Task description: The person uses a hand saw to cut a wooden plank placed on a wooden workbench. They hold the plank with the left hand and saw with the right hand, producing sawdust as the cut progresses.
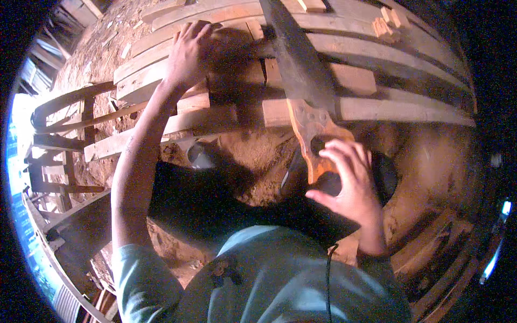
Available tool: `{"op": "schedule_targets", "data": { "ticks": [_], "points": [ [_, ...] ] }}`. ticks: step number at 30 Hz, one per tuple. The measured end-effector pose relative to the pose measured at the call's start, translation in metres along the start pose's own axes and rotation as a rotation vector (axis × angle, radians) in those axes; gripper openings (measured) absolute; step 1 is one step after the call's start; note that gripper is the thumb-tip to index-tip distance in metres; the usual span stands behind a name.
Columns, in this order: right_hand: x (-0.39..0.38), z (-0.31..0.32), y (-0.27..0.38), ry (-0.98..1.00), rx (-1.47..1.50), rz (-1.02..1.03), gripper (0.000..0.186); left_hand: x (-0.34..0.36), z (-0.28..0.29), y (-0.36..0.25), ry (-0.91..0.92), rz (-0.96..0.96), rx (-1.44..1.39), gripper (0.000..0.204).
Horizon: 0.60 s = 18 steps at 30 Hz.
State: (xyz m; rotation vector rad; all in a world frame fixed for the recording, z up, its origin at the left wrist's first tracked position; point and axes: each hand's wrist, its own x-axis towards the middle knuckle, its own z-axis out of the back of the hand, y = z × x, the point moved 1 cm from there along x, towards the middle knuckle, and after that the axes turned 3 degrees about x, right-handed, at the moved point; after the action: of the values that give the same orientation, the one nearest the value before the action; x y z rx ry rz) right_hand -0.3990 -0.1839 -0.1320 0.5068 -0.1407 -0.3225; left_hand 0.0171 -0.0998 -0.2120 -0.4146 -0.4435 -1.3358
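Observation:
My left hand (191, 54) lies on the wooden planks (140, 51) at upper middle, fingers bent over a board; its thumb is hidden. A handsaw lies slanting across the boards, its broad dark blade (304, 59) pointing away from me and its orange-brown wooden handle (307, 129) toward me. My right hand (347, 185) is at the handle's right side, thumb spread wide and fingers loosely curved at it, not wrapped round it. A short wood block (276, 114) sits under the saw near the handle.
Small stacked offcuts (386, 29) sit at upper right. A wooden frame (59, 137) stands at left on dirt ground strewn with chips (91, 43). More timber (431, 247) lies at lower right. My feet and legs are in shadow below the boards.

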Motion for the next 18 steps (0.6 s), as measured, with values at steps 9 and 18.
{"op": "schedule_targets", "data": {
  "ticks": [9, 18],
  "points": [
    [0.013, -0.025, -0.001, 0.012, -0.308, 0.018, 0.045, 0.008, -0.001, 0.002, 0.01, -0.007, 0.049, 0.042],
    [0.016, -0.04, 0.001, -0.129, -0.006, 0.015, 0.02, 0.002, -0.01, -0.004, -0.015, 0.06, -0.018, 0.042]
  ]
}}
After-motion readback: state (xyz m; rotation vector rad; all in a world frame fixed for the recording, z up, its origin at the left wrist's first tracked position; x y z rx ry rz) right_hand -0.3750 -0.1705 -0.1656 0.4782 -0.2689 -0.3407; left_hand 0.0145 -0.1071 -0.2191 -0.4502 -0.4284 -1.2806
